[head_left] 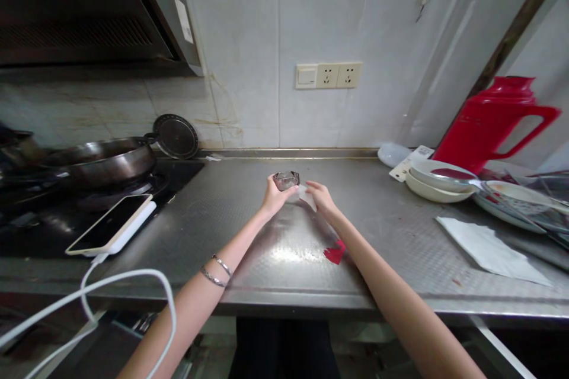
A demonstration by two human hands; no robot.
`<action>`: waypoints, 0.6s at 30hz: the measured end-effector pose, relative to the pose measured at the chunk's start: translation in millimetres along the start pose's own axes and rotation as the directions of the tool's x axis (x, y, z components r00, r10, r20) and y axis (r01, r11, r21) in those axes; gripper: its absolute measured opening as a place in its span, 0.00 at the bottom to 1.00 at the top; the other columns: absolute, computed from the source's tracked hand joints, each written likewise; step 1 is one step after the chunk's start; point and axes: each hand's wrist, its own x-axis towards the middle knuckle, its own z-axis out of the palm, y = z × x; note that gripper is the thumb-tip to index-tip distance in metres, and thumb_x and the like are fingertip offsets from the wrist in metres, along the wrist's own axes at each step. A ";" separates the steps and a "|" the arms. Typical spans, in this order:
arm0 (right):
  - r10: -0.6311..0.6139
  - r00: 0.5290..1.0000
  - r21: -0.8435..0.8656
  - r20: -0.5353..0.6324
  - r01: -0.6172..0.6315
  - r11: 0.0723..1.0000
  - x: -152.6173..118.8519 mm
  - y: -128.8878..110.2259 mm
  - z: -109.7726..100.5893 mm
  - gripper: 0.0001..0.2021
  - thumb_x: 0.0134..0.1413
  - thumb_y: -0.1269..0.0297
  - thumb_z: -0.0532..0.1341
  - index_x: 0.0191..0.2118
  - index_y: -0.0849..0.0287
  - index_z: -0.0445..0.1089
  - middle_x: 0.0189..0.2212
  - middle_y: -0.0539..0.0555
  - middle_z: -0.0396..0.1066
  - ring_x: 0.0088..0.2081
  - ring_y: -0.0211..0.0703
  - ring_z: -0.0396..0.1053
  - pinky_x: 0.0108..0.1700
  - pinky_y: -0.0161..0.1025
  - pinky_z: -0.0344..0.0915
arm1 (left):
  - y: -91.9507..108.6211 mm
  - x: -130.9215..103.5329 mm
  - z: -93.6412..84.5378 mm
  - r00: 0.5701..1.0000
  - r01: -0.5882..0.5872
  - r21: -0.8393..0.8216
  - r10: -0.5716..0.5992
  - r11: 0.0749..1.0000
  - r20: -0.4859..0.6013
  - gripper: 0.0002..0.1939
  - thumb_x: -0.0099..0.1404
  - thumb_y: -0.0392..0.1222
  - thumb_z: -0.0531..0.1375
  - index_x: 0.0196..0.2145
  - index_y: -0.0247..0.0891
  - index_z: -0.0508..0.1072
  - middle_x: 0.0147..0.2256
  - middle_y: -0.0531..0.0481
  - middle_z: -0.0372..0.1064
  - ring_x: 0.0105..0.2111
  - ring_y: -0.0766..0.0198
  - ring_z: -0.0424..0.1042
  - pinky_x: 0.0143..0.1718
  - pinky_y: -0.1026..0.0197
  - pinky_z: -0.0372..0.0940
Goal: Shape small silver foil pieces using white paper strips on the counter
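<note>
My left hand (276, 196) is wrapped round a small dark-tinted glass dish (287, 180) above the middle of the steel counter. Beside it, my right hand (322, 198) pinches a thin white piece (307, 196) that looks like tissue, close to the dish's near side. What lies inside the dish is too small to make out. A crumpled red scrap (334, 252) rests on the counter just left of my right forearm.
On the left, a phone (111, 225) with a white cable lies by the stove, near a metal pan (109, 160). To the right are stacked white bowls (440, 183), a red thermos (489, 124), plates and a folded paper towel (489, 251). Sockets (338, 75) are on the wall.
</note>
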 end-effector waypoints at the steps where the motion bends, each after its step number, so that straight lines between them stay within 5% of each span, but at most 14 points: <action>1: 0.002 1.000 -0.036 0.015 -0.001 0.999 -0.7 1.3 0.4 0.14 0.34 0.76 0.59 0.33 0.61 0.74 0.17 0.49 0.71 0.21 0.42 0.67 0.31 0.44 0.68 | 1.6 -0.1 -0.1 1.000 0.007 -0.009 -0.007 1.000 0.000 0.32 0.46 0.43 0.70 0.44 0.37 0.57 0.44 0.45 0.66 0.44 0.61 0.68 0.50 0.55 0.60; 10: -0.066 0.995 -0.257 0.068 0.082 0.963 1.7 3.6 -2.4 0.15 0.35 0.75 0.62 0.35 0.59 0.75 0.29 0.52 0.77 0.36 0.46 0.73 0.48 0.47 0.64 | 3.0 -1.8 0.9 0.997 0.019 -0.042 -0.016 0.999 0.077 0.34 0.45 0.41 0.70 0.45 0.37 0.57 0.45 0.43 0.65 0.46 0.60 0.67 0.53 0.53 0.58; 13: -0.114 0.992 -0.290 0.050 0.124 0.949 7.0 -10.1 -12.0 0.10 0.44 0.64 0.62 0.35 0.60 0.75 0.34 0.55 0.77 0.42 0.49 0.72 0.52 0.49 0.60 | 5.3 -3.0 1.4 0.993 0.026 -0.050 -0.020 0.998 0.116 0.35 0.44 0.39 0.70 0.46 0.37 0.57 0.47 0.42 0.64 0.49 0.58 0.66 0.54 0.53 0.56; 18: -0.157 0.965 -0.298 0.210 0.216 0.930 -0.5 -45.4 -23.9 0.23 0.49 0.47 0.59 0.42 0.63 0.74 0.45 0.60 0.74 0.51 0.52 0.68 0.55 0.48 0.60 | 2.1 -3.1 0.6 0.979 0.028 -0.093 -0.008 0.995 0.203 0.37 0.44 0.38 0.70 0.47 0.36 0.56 0.47 0.41 0.64 0.49 0.57 0.65 0.55 0.51 0.56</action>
